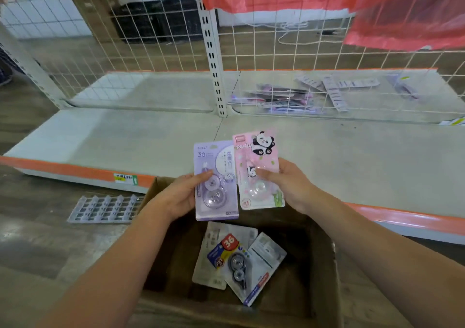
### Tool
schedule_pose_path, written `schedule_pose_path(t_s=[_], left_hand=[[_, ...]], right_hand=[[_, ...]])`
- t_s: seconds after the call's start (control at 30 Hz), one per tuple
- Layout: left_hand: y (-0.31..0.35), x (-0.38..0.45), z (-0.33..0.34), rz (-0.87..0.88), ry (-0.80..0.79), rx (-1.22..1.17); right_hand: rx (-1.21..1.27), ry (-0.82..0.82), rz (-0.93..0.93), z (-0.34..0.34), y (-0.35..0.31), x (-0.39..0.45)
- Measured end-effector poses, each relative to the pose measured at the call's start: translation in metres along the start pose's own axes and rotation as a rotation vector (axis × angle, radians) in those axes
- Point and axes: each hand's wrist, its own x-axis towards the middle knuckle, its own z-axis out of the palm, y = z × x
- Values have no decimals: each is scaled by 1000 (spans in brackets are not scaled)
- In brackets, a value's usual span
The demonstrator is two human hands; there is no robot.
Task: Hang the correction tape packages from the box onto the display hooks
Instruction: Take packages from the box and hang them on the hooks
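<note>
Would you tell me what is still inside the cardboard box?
The cardboard box holds a blue package marked 36 lying on grey-backed packages. Whatever lies beneath them is covered.

left hand (185, 194): gripping, thumb forward | right hand (289, 185): pinching, raised

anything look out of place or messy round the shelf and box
Yes: a clear plastic tray lies on the floor left of the cardboard box, and loose packets lie jumbled flat on the shelf behind the wire grid, not hung.
</note>
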Motion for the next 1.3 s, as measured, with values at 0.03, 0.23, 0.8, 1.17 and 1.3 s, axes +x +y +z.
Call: schedule_pose_path(t_s=[0.03, 0.23, 0.8, 1.17, 1.3], left_hand=[[10, -3, 4, -3, 8, -28], [75, -47, 39, -69, 61, -67], [298, -264, 162, -128, -71, 23], [420, -368, 216, -7, -137, 82], [464, -389, 225, 114, -207, 46]], right_hand=[[-2, 33, 0, -1, -11, -2], [30, 139, 147, -8, -91, -34], [41, 163, 211, 19, -379, -195], [-21, 233, 44, 29, -536, -274], [45, 216, -52, 28, -592, -291]])
